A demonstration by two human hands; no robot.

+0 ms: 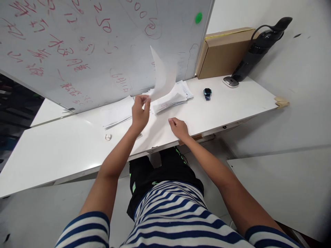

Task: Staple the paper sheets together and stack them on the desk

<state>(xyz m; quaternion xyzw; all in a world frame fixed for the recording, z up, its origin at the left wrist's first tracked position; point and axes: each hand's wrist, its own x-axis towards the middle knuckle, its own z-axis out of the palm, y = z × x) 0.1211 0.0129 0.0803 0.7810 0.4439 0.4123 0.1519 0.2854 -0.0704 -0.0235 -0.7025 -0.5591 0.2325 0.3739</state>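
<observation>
My left hand pinches the lower left edge of a white sheet of paper, which curls upward in front of the whiteboard. Under and behind that sheet lies a stack of papers, a little spread at its right end. To the left of my left hand is another pile of papers. My right hand rests closed near the desk's front edge, just below the right-hand stack. Its fingers curl inward, and whether anything is inside them is hidden.
A whiteboard with red writing stands along the back of the white desk. At the right are a blue watch, a mouse, a cardboard box and a black bottle. A small white coil lies at left.
</observation>
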